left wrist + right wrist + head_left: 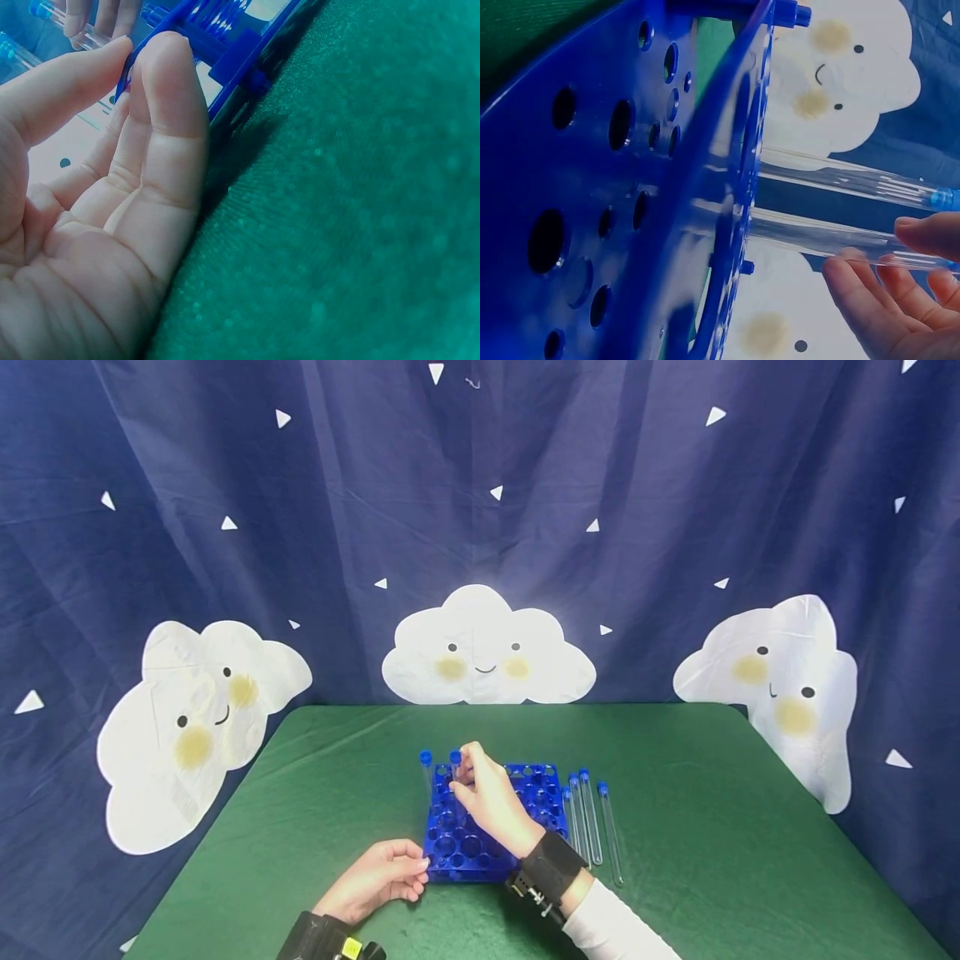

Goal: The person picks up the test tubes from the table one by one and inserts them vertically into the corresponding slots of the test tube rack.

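Note:
A blue test tube rack (480, 862) with round holes of several sizes stands on the table. At its near left corner my left hand (378, 875) pinches the edge between thumb and index finger, as the left wrist view also shows. Over the rack's far left part, my right hand (491, 797) holds a clear test tube (817, 234) with a blue cap near its upper end. The lower part of this tube is inside the rack. Beside it a second blue-capped test tube (840, 178) stands in the rack, at the far left corner, slightly tilted.
Several capped test tubes (591, 818) lie on the green table (697, 827) close to the rack's right side, one set a little apart. Behind the table hangs a dark blue curtain (480, 543) with white clouds and triangles.

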Demonstrator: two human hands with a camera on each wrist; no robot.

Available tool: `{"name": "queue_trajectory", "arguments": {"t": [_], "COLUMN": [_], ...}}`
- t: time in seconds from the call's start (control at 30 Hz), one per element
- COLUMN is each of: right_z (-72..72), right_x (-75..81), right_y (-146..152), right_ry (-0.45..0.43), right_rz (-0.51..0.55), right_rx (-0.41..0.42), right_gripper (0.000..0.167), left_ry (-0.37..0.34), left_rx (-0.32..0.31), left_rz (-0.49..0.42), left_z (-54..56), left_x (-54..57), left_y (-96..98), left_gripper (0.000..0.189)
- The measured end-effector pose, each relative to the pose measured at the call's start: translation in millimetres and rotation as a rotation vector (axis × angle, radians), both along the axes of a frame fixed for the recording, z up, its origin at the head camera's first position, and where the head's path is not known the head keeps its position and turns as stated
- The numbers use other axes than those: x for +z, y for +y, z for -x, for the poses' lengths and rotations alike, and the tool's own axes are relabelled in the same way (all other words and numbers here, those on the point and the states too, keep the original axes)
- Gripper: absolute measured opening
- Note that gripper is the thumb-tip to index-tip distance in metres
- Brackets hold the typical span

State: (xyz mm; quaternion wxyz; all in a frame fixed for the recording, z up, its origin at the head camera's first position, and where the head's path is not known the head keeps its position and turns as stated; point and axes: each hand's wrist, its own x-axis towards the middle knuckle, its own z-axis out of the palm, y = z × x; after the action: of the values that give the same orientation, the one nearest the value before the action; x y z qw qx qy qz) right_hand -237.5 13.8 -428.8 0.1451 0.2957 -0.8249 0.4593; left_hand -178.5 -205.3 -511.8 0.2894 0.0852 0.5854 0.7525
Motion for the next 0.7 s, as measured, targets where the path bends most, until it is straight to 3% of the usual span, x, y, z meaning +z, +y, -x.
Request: {"name": "queue_trajectory", "arguments": {"t": [0.7], "right_z": [-1.5], "right_x": [-0.9], "right_y": [2.9], "right_ry": [-0.043], "right_rz": [0.022], "right_rx": [0.006], "right_gripper": [0.036], "left_ry": [0.011], "left_rx": [0.002], "left_rz": [0.012], "left_z": [0.6], "left_x": [-0.6], "left_y": [-0.4], "left_gripper": [0.006]}}
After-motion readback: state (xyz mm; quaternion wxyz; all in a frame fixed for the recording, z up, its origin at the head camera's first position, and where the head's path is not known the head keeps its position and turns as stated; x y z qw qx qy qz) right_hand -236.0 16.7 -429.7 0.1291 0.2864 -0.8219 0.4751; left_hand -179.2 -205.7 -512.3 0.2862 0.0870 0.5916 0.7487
